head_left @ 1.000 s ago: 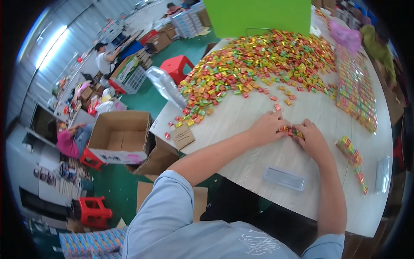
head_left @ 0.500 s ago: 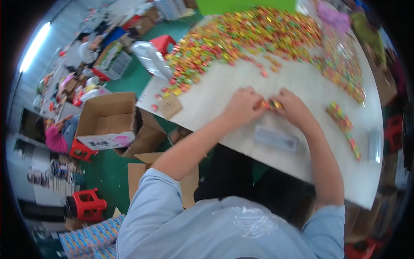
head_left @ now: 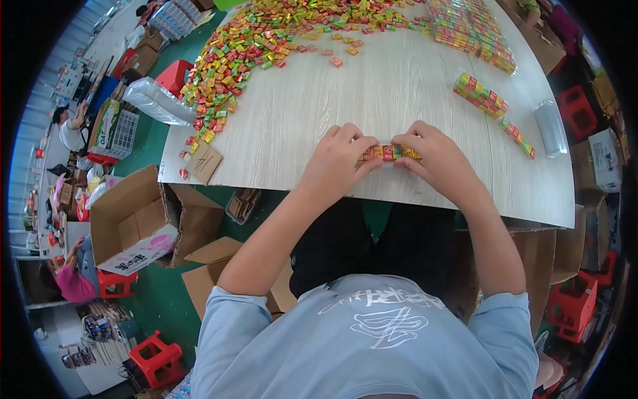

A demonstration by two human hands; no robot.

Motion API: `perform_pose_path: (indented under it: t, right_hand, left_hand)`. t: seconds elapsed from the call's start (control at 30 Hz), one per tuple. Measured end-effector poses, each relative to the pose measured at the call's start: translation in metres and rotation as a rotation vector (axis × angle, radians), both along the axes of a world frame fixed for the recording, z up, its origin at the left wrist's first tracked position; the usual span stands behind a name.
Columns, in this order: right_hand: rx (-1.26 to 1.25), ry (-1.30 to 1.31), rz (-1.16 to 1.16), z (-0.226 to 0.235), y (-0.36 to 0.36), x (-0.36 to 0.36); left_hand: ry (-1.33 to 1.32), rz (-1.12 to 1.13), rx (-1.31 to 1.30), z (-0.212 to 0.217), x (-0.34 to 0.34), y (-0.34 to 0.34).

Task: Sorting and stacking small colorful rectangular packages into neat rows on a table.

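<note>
Near the table's front edge, a short row of small wrapped sweets (head_left: pixel 388 153) in red, yellow and green is pinched between my two hands. Fingers and thumb of my left hand (head_left: pixel 337 158) close on its left end. The right end sits between the thumb and fingers of my right hand (head_left: pixel 432 159). My fingers cover both ends, and whether a tray lies beneath the row I cannot tell. To the right, a block of lined-up sweets (head_left: pixel 480 95) lies on the table, with a narrower row (head_left: pixel 518 137) at its near end.
A large heap of loose sweets (head_left: pixel 259 40) spreads over the far left of the table (head_left: pixel 286 106). Clear-wrapped sweet packs (head_left: pixel 472 33) lie far right. Clear plastic trays (head_left: pixel 551 128) rest at the right edge; others (head_left: pixel 159 101) stand left, near a cardboard piece (head_left: pixel 204 163). Open cartons (head_left: pixel 136 216) stand below.
The view has shifted, so the table sits higher and further left. My hands have come nearer the table's front edge, holding the sweets. The clear tray before them no longer shows plainly.
</note>
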State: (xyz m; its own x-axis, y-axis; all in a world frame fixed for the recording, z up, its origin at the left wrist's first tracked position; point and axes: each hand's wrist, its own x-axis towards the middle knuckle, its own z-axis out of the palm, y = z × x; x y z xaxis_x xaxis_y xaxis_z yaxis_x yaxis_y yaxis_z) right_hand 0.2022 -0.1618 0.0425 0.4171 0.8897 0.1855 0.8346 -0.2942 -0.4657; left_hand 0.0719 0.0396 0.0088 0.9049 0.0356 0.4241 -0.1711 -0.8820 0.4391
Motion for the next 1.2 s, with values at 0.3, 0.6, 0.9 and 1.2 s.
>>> perform_pose_path:
  t: [0.3, 0.6, 0.9, 1.2]
  right_hand:
    - [0.14, 0.055, -0.112, -0.03, -0.02, -0.011]
    - [0.126, -0.071, -0.099, -0.042, -0.014, -0.017]
    - [0.169, -0.255, -0.116, -0.056, -0.034, -0.003]
    - [-0.064, 0.136, 0.111, -0.036, -0.004, 0.02]
  left_hand:
    - [0.002, 0.024, 0.157, -0.011, -0.03, -0.007]
    - [0.037, 0.081, 0.129, -0.017, -0.049, 0.009]
    - [-0.078, -0.075, -0.073, -0.039, -0.015, 0.015]
    - [-0.11, -0.057, -0.216, -0.036, -0.017, 0.013]
